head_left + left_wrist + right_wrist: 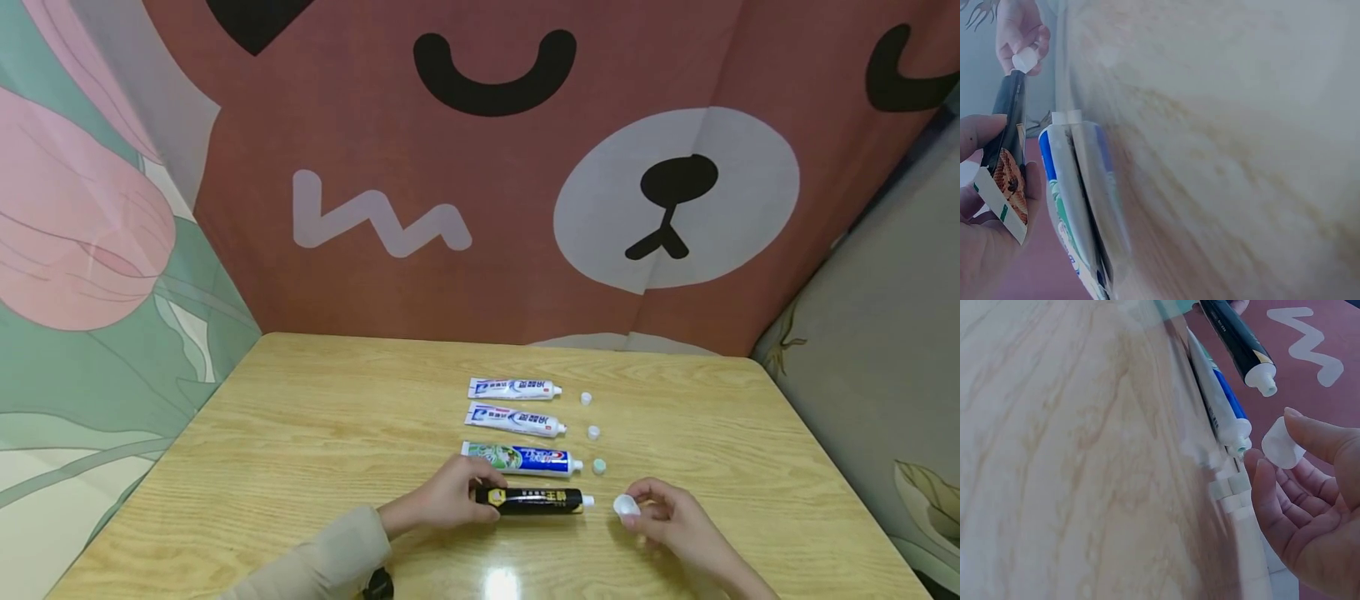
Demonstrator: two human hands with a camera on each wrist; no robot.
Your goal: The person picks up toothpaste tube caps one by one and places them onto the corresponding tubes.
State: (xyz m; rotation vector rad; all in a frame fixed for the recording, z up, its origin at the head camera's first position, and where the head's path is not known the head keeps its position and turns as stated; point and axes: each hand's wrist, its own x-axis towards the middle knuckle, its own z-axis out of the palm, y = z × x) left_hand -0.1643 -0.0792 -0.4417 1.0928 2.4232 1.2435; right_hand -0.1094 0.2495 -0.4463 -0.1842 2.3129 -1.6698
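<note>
My left hand (450,496) grips the tail end of a black toothpaste tube (536,501), whose bare white nozzle points right. A white cap (626,505) is pinched between thumb and fingers of my right hand (678,521), a short gap away from that nozzle. In the right wrist view the cap (1282,445) and the uncapped nozzle (1262,380) are apart. Just beyond the black tube lies a blue and green toothpaste tube (532,460), also uncapped. The left wrist view shows the black tube (1013,134) between my left thumb and fingers.
Two white toothpaste tubes, one nearer (516,419) and one farther (513,389), lie uncapped in the same row. Right of the nozzles sit a pale green cap (599,467) and two white caps, the nearer (593,432) and the farther (586,398). A patterned curtain hangs behind the wooden table (300,467).
</note>
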